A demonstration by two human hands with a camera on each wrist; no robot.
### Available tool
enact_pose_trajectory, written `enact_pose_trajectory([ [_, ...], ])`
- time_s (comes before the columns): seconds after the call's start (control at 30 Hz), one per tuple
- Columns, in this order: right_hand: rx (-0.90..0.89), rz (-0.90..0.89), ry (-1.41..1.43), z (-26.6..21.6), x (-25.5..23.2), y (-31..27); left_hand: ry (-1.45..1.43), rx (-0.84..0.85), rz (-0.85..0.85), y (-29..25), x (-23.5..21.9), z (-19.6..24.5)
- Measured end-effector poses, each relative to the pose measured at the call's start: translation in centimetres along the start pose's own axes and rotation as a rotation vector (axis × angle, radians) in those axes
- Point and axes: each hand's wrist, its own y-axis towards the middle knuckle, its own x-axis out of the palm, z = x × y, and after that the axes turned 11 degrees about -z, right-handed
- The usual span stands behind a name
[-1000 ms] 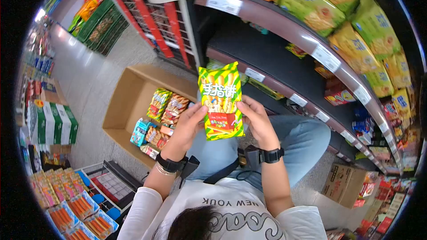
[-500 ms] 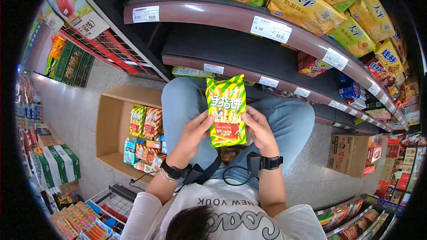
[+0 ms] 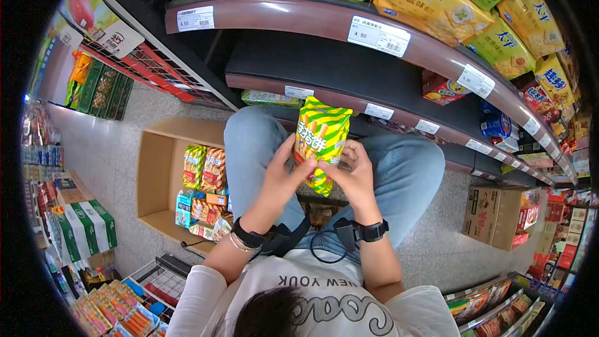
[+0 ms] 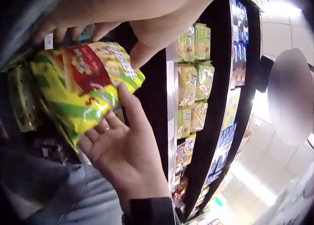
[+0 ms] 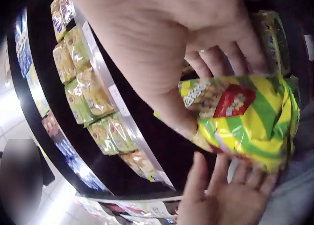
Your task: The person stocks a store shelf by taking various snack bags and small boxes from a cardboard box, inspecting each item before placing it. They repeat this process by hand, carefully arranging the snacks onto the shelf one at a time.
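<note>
A yellow-and-green striped packet of finger biscuits (image 3: 324, 126) is held up over the gap between the person's knees. It is tilted, its lettered front turned toward the left. The left hand (image 3: 282, 173) grips its left side, thumb on the front. From the other side the right hand (image 3: 354, 178) holds it, the two thumbs close together near the lower middle. In the left wrist view the packet (image 4: 88, 83) shows a red label, with the right hand's fingers (image 4: 100, 127) behind it. The right wrist view shows the same packet (image 5: 240, 114) between both hands.
A cardboard box (image 3: 150, 175) with several snack packets (image 3: 212, 168) stands left of the legs. Ahead runs a dark shelf (image 3: 299, 56) with cracker packets (image 3: 430, 3) on its upper tier. Another carton (image 3: 490, 215) is on the floor at right, a green crate (image 3: 103, 90) at far left.
The packet has turned from facing the person squarely to a tilted angle, and the thumbs have come together on it. Earlier, the head view swung so that the shelf and box shifted.
</note>
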Motion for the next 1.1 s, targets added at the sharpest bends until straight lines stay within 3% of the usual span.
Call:
enact_pose_trajectory([
  [0.1,-0.06,-0.033,-0.18,0.1,1.1,-0.1,0.441,0.211,0.093,-0.2,1.9,-0.6],
  [0.13,-0.054,-0.031,-0.185,-0.2,1.4,-0.3,0.184,0.22,-0.032,0.3,1.6,-0.6],
  [0.23,-0.098,-0.09,-0.269,-1.1,0.9,-0.2,-0.254,-0.086,-0.031,0.2,0.7,1.0],
  [0.27,-0.156,-0.128,-0.309,-0.9,0.5,-0.1,-0.316,-0.081,-0.03,0.3,0.6,1.5],
  [0.37,-0.184,-0.17,-0.125,-0.4,0.4,0.3,-0.357,-0.08,-0.045,0.0,0.2,0.7],
  [0.5,-0.055,-0.247,0.134,-0.5,0.2,0.0,-0.349,-0.099,-0.043,-0.6,0.2,0.7],
  [0.63,-0.062,-0.288,0.144,-0.2,-0.1,-0.2,-0.364,-0.093,-0.036,-0.8,0.4,0.9],
  [0.73,-0.019,-0.237,0.314,-0.6,-0.3,0.0,-0.373,-0.094,-0.037,-0.9,0.1,0.7],
  [0.83,0.143,-0.331,0.429,-0.8,-0.7,0.1,-0.466,-0.131,-0.073,-1.0,-0.3,0.7],
  [0.9,0.14,-0.304,0.431,-0.9,-0.3,-0.1,-0.537,-0.177,-0.092,-0.9,-0.5,0.9],
  [1.0,0.068,-0.25,0.343,-0.8,0.0,-0.1,-0.329,-0.198,-0.042,-0.5,-1.1,0.1],
  [1.1,-0.006,-0.238,0.219,-0.9,0.1,0.3,-0.153,0.012,-0.047,-0.6,-0.6,1.2],
])
